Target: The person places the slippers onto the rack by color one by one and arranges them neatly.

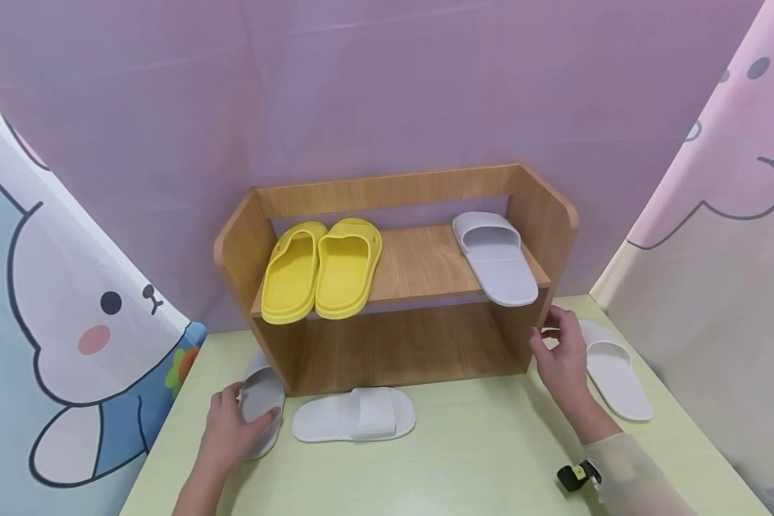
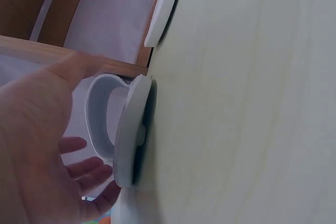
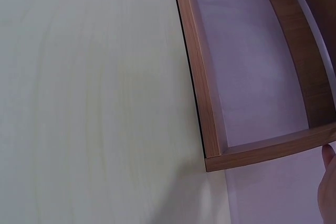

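Observation:
My left hand (image 1: 232,433) is around a grey slipper (image 1: 262,405) on the table, left of a wooden shoe rack (image 1: 387,193). Its thumb lies over the slipper in the head view. In the left wrist view the fingertips are right at the edge of this slipper (image 2: 131,129), with thumb and fingers spread apart. The right hand (image 1: 564,358) is beside the rack's right side panel, thumb and fingertips close to the wood and no object between them. Only part of that hand (image 3: 328,182) shows in the right wrist view, next to the rack's edge (image 3: 273,148).
A yellow pair of slippers (image 1: 322,272) and one grey slipper (image 1: 497,258) stand on the rack's upper shelf. A white slipper (image 1: 355,416) lies sideways before the rack. Another pale slipper (image 1: 613,373) lies right of the right hand. Behind hangs a purple cloth (image 1: 387,93).

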### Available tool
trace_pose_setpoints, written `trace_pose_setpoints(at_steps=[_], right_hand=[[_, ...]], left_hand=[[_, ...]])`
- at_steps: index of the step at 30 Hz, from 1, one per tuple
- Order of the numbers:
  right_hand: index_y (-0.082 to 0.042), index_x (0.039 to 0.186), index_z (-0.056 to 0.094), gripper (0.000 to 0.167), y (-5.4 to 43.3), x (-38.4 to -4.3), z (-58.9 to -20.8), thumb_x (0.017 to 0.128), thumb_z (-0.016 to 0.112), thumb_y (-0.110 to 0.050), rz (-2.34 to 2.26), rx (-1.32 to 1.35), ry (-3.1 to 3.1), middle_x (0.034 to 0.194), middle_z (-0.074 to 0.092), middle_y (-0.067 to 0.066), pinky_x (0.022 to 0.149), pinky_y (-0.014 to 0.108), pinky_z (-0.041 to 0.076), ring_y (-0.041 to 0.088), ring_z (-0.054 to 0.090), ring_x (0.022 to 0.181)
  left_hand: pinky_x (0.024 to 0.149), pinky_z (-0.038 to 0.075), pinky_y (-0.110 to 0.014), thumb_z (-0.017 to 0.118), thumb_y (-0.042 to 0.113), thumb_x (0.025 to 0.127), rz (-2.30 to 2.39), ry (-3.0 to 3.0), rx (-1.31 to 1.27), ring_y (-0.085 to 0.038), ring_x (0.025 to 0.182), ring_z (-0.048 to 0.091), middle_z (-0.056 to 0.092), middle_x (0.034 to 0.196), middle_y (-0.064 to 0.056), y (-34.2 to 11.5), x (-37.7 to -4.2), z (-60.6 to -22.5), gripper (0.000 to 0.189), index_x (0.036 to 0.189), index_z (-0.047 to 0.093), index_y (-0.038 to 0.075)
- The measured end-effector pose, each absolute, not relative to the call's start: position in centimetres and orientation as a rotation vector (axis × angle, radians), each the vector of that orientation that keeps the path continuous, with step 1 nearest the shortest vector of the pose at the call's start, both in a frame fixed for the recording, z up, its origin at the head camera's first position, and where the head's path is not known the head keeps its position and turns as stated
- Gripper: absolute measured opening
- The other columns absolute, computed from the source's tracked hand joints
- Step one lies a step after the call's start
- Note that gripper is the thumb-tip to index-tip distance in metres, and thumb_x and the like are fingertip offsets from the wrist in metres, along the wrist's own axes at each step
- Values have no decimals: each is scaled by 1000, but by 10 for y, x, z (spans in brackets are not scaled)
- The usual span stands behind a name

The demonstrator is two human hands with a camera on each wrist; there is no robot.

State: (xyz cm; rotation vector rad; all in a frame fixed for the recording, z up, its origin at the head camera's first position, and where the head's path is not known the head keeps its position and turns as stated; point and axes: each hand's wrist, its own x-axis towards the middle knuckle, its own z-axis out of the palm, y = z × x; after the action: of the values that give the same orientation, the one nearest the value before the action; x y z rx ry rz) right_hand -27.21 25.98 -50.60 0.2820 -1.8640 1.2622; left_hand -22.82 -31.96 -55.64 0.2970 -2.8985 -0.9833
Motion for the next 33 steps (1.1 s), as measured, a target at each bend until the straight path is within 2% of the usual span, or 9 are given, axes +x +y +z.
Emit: trace_pose_setpoints(at_steps=[9,20,29,33], right_hand=[[19,126,60,43,260,-273,-508,85,62,30,1237,308,-1838,110,61,32,80,10,51,9,61,100],[20,126,60,42,259,-274,-509,84,61,30,1222,317,-1837,111,60,30,79,13,51,9,61,98],[20,126,59,42,259,-275,-509,85,61,29,1229,328,-1833,111,59,31,79,14,51,10,60,98],[20,127,59,43,260,-275,-510,85,60,29,1238,324,-1831,112,59,31,80,12,51,12,61,98]], left_hand=[[114,45,-73,86,51,94,-954,-2948,289,-57,135,48,41,147,-43,-321,-227,-561,109,157,31,-18],[117,43,-75,88,55,90,-927,-3025,380,-58,138,43,36,151,-44,-322,-228,-562,117,158,29,-20],[108,49,-71,91,64,82,-849,-3055,363,-56,131,37,38,141,-42,-324,-225,-567,126,156,33,-21],[107,48,-70,93,65,79,-837,-3063,333,-56,133,35,36,143,-42,-325,-224,-568,131,157,32,-21]])
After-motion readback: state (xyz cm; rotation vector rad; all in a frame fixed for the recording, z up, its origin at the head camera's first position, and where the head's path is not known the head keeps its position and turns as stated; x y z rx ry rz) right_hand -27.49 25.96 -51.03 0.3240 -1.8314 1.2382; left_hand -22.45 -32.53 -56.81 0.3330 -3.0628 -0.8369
